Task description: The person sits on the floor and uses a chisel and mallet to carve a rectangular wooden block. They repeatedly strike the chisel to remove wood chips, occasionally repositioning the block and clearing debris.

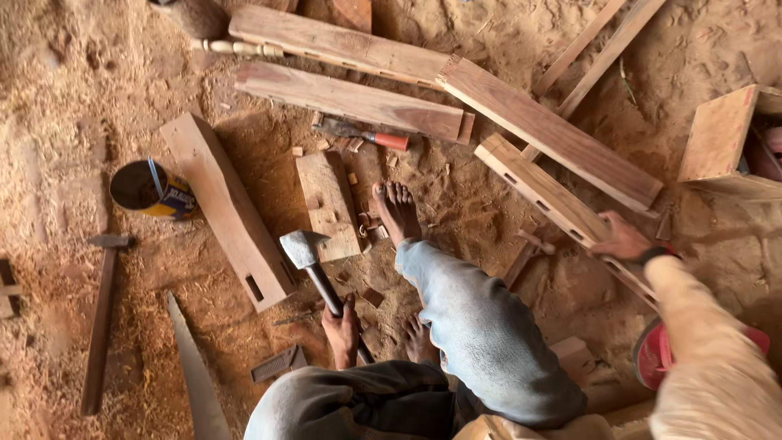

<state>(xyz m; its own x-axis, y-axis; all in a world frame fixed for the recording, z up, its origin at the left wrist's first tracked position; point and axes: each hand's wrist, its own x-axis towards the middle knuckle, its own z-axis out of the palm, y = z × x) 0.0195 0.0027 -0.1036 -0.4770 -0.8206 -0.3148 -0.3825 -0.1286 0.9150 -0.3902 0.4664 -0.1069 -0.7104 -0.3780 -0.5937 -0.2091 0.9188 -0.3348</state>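
My left hand [340,330] grips the handle of a hammer [305,251], whose metal head points up beside a small wood block [326,200]. My right hand [623,239] reaches out to the right and holds a long mortised wooden rail [542,191] lying on the sawdust floor. My bare foot [397,210] rests on the ground between the block and the rail. A chisel with a red handle [371,135] lies beyond the block, by a long plank [350,99].
A thick mortised beam [224,208] lies left of the block, with an open tin can [151,190] beside it. A hand saw [194,371] and another long-handled tool [102,314] lie at the lower left. More planks [554,130] cross the top; a wooden box [725,138] stands right.
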